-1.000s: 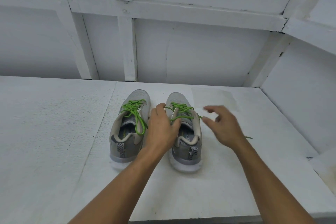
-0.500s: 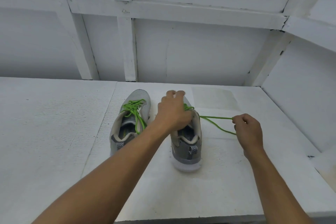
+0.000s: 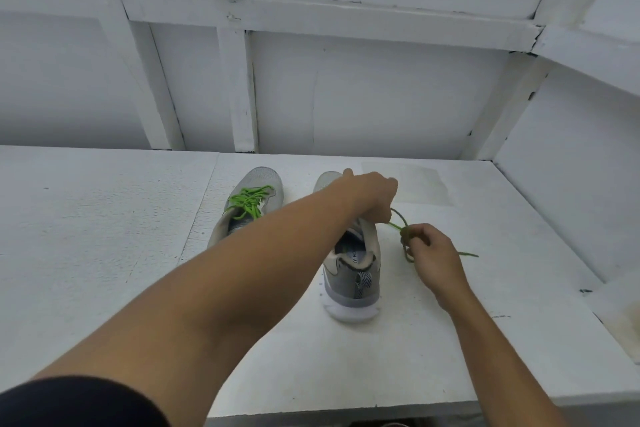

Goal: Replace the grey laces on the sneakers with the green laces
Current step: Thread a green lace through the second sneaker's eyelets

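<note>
Both hands on the green lace (image 3: 398,218)!
Clutching it with the left hand (image 3: 372,196) over the right sneaker (image 3: 353,274), pinching it with the right hand (image 3: 436,253) just beside that shoe, next to the green-laced left sneaker (image 3: 265,178).

left hand (image 3: 372,196): grips green lace (image 3: 397,227) over sneaker (image 3: 356,274) | right hand (image 3: 434,255): pinches it

Two bare forearms reach forward. The left arm (image 3: 225,305) enters from seven o'clock, a dark sleeve (image 3: 69,402) at its near end, and stretches diagonally toward one o'clock across the middle of the view. The left hand (image 3: 372,194), back upward and fingers curled down, pinches a green lace (image 3: 399,218). The right arm (image 3: 502,357) rises from five o'clock. The right hand (image 3: 436,255), at four o'clock of the left, pinches the same lace with curled fingers.
</note>
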`<action>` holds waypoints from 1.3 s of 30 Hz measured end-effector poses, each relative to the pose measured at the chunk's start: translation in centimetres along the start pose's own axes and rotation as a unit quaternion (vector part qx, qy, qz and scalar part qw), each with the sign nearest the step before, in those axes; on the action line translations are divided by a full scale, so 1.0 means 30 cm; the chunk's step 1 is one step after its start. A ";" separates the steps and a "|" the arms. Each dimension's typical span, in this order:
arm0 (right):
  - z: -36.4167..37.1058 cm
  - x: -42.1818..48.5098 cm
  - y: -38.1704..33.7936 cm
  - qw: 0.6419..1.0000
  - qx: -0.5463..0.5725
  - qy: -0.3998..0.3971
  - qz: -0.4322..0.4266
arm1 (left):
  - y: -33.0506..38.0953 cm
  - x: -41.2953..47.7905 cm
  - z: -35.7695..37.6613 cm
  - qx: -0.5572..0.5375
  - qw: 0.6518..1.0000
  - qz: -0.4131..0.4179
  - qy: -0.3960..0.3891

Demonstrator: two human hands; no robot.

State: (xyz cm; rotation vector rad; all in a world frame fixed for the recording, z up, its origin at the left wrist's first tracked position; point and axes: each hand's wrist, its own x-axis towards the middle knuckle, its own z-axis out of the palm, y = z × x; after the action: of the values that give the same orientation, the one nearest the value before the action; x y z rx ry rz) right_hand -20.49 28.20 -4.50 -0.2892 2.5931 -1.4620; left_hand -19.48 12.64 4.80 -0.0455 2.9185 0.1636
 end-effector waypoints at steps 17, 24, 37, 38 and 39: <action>-0.099 0.204 -0.252 0.997 0.051 0.061 -0.001 | 0.001 -0.107 -0.216 -0.427 0.893 0.097 0.103; -0.160 0.280 -0.334 0.965 0.124 -0.149 0.178 | -0.003 -0.188 -0.147 -0.419 0.896 0.106 0.104; -0.133 0.260 -0.315 0.899 -0.197 -0.314 0.233 | -0.006 -0.214 0.001 -0.354 0.927 0.072 0.102; -0.131 0.249 -0.317 0.889 -0.190 -0.339 0.241 | -0.005 -0.210 -0.001 -0.346 0.929 0.070 0.108; -0.126 0.237 -0.318 0.885 -0.167 -0.361 0.244 | -0.003 -0.209 0.000 -0.340 0.931 0.071 0.110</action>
State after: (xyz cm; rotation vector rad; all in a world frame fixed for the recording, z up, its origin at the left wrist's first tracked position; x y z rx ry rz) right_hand -27.34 24.79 5.36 -0.1528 2.0545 -0.5693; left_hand -13.37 12.67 6.16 0.0412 2.9161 1.2550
